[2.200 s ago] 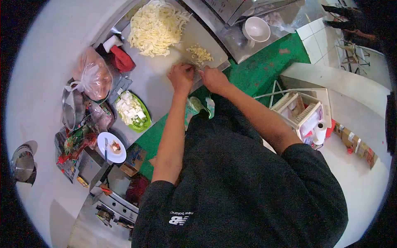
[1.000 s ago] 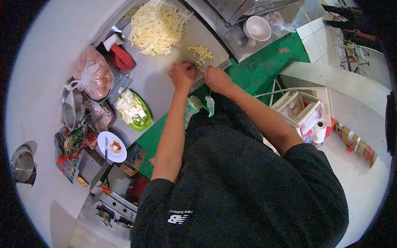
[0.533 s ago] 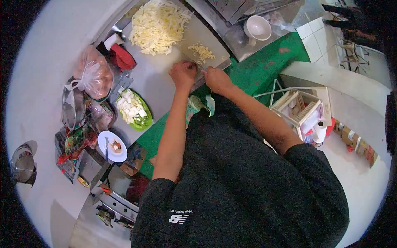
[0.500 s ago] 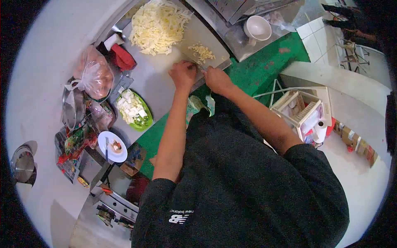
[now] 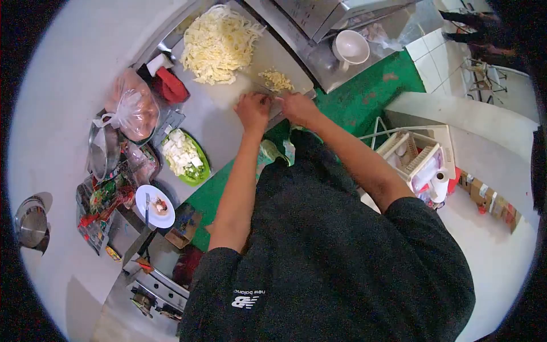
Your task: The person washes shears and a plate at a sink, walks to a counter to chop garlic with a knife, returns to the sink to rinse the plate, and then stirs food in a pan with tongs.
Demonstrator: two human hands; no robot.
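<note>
At the near edge of the steel counter, my right hand [image 5: 301, 109] is closed around the handle of a knife [image 5: 277, 98]; little of its blade shows. Just left of it, my left hand [image 5: 253, 114] has its fingers curled down on the board, and whatever they press is hidden. Small pale chopped pieces, perhaps garlic [image 5: 276, 80], lie beyond both hands. A large heap of shredded cabbage [image 5: 219, 45] covers the far part of the white cutting board [image 5: 231, 91].
Left on the counter are a green dish [image 5: 203, 165] of white cubes, a tied plastic bag of eggs [image 5: 137, 111], a red cloth [image 5: 171, 85] and a white plate [image 5: 149, 215] with a fork. A white cup [image 5: 350, 47] stands right. A rack [image 5: 413, 154] is behind my right arm.
The view has shifted slightly, so the counter sits a little lower. Both hands stay close together at the board's near edge, the right still on the knife.
</note>
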